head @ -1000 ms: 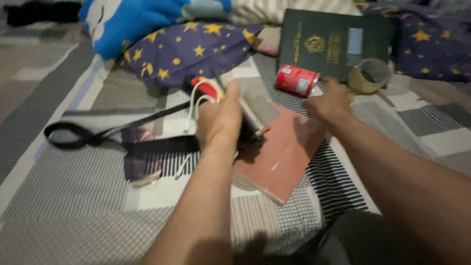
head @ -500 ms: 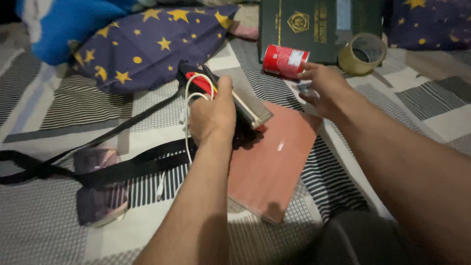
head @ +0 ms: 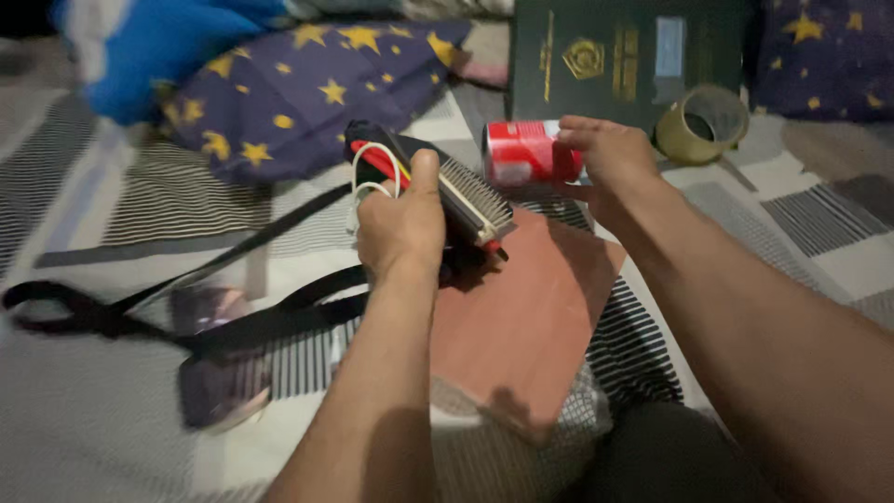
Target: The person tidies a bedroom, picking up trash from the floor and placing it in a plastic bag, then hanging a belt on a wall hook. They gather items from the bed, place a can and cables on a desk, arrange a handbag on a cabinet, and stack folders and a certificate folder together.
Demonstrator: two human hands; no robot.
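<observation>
Head view: bed scene.
Left hand (head: 400, 228): fingers wrapped tight around black hair dryer brush (head: 438, 191), raised for inspection.
Right hand (head: 610, 158): fingers curled on red can (head: 526, 154), steadying it.

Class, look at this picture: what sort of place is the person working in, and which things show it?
Probably a bedroom, on a bed: a striped, checked bedsheet underneath and star-patterned pillows beside the hands.
</observation>
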